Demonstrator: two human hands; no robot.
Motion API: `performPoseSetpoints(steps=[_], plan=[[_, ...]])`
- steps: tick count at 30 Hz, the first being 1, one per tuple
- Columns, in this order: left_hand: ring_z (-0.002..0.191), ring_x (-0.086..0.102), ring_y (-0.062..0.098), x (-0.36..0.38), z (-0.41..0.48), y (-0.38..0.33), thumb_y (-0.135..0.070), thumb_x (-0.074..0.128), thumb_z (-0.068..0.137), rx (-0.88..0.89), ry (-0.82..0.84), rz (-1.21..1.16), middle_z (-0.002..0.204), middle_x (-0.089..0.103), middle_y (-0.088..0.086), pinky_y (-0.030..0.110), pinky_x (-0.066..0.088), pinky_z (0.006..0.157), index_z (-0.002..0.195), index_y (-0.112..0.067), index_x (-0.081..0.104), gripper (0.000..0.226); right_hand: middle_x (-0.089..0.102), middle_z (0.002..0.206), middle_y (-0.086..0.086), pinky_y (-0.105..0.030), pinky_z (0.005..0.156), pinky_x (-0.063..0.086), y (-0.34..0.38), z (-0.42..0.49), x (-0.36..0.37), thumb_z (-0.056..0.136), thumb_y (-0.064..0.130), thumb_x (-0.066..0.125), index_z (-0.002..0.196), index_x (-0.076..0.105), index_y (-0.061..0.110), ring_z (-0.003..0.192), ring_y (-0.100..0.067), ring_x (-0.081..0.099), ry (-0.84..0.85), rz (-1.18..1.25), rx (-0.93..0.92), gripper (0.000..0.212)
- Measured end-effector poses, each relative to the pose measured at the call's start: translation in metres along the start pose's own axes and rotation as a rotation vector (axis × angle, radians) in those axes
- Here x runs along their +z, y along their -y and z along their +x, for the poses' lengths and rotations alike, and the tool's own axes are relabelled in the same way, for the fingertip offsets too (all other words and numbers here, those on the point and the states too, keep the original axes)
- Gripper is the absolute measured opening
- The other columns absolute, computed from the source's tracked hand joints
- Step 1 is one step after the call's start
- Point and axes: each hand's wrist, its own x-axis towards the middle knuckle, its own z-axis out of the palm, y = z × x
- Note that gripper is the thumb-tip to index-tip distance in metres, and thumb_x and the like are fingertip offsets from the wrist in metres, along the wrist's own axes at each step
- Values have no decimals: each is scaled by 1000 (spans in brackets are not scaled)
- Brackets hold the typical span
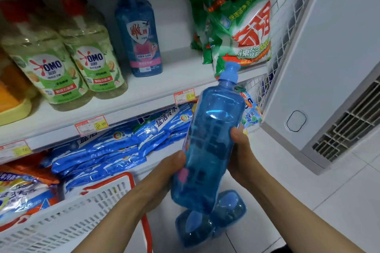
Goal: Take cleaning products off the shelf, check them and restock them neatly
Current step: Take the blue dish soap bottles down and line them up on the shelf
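White shop shelves (131, 107), edged with yellow price tags (190, 95), carry detergent bottles (92, 63) and bags (242, 33). Before the middle shelf's front edge, near its right end, a blue detergent bottle (211, 139) is held tilted in both hands. The left hand (164, 174) grips its lower body, the right hand (240, 150) its middle, thumbs in front, fingers curled behind. It is translucent blue plastic with a paler blue cap, label turned away.

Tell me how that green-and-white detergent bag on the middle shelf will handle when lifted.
The green-and-white bag will probably sag and flex: its film is creased. It bulges, so it is likely heavy for its size. Its glossy surface may slip when gripped.
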Motion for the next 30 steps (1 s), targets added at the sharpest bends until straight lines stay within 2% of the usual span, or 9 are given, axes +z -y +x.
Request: performPoseSetpoints(steps=[2, 5, 11, 13, 17, 21, 25, 27, 30], plan=[[109, 67, 24, 4, -4, 5, -72, 79, 52, 44, -77, 73, 119, 70, 2, 47, 53, 96, 122, -30, 61, 83, 65, 124, -18, -44, 87, 57, 3, -1, 3, 56, 67, 81, 132, 57, 12, 108, -32, 66, 49, -14, -1, 97], [92, 73, 17, 11, 1, 1, -66, 78, 59, 91, -260, 58, 110, 72, 3, 30, 59, 75, 116, -28, 56, 72, 71, 116, 2, -40, 93, 56, 12, 1, 8, 76, 63, 62, 102, 73, 43, 110, -20, 67, 30, -149, -6, 35], [72, 66, -7, 13, -5, -1, -62, 83, 55, 118, -601, 480, 88, 66, -18, 11, 49, 60, 102, -38, 49, 63, 67, 119, -4, -25, 77, 59, -1, 1, 24, 59, 22, 93, 128, 48, 17, 101, -8, 70, -142, -380, -165, 83], [74, 66, -3, 10, -8, -1, -59, 79, 59, 99, -581, 551, 89, 65, -17, 8, 49, 55, 105, -39, 46, 60, 69, 115, -3, -32, 77, 61, -4, 2, 24, 61, 17, 88, 125, 49, 19, 100, -14, 71, -207, -372, -162, 75], [89, 69, 4, -12, -10, -9, -80, 66, 56, 116, -441, 323, 96, 70, -13, 26, 60, 76, 110, -41, 51, 68, 74, 102, -1, -33, 67, 61, 2, 3, 14, 59, 12, 92, 119, 49, 32, 90, -20, 74, -190, -283, -137, 77], [89, 73, 13, -7, -9, -16, -67, 80, 51, 130, -266, 75, 100, 76, -6, 20, 57, 67, 113, -26, 59, 77, 75, 103, -9, -37, 66, 60, 2, 4, 19, 53, 28, 86, 120, 46, 28, 87, -28, 74, -124, -178, -90, 78], [75, 74, 16, 1, -6, -20, -37, 70, 67, 160, -388, -47, 88, 77, 1, 21, 56, 59, 104, -15, 64, 43, 71, 116, -5, -38, 75, 61, 10, 7, 21, 72, 42, 84, 131, 47, 33, 99, -26, 72, -42, -215, 8, 70], [74, 74, 16, -1, -2, -21, -32, 69, 67, 161, -450, -44, 88, 77, 2, 22, 56, 58, 105, -13, 65, 43, 70, 119, 6, -32, 77, 60, 10, 5, 21, 72, 56, 75, 134, 46, 39, 103, -17, 71, 38, -306, 67, 70], [75, 74, 16, 0, 1, -26, -33, 72, 67, 178, -486, 13, 87, 77, 1, 23, 56, 58, 105, -16, 66, 42, 73, 111, 9, -28, 75, 59, 1, 3, 24, 73, 47, 77, 130, 48, 36, 98, -14, 72, 51, -338, 107, 65]])
